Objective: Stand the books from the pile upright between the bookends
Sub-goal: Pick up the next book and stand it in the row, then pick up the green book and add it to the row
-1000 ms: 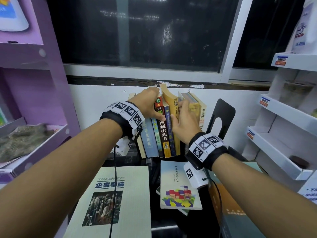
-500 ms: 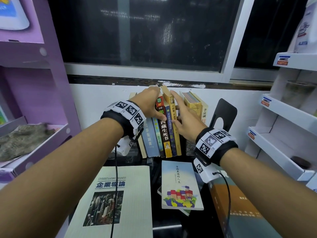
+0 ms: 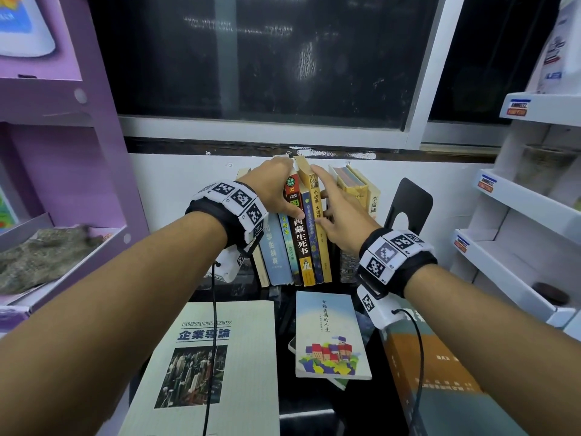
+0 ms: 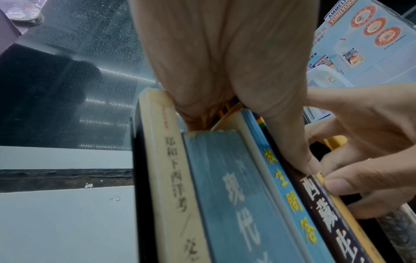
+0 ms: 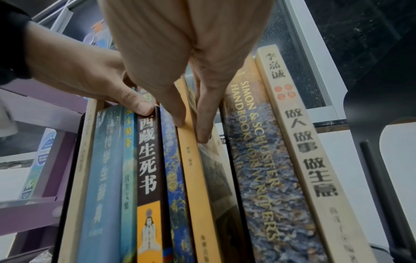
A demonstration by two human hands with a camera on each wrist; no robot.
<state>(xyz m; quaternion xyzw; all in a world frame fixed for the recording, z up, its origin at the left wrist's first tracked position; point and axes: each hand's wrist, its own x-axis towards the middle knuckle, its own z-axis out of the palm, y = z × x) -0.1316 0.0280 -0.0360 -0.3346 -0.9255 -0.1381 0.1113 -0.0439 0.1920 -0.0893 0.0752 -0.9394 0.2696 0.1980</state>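
two hands (image 3: 276, 187) (image 3: 339, 215) hiding several book tops (image 3: 301, 171)

the head view looks forward and down from above both forearms, taking in the whole row of upright books (image 3: 301, 234) against the wall under a dark window (image 3: 267, 58), with the purple shelf (image 3: 63, 121) at left. the left wrist view sits very close under the left hand (image 4: 225, 62), looking up along the spines toward the window. the right wrist view does the same from below the right hand (image 5: 184, 53), a little farther back, and all three share the brown-spined book (image 3: 300, 234) (image 4: 324, 204) (image 5: 147, 151) and its neighbours.
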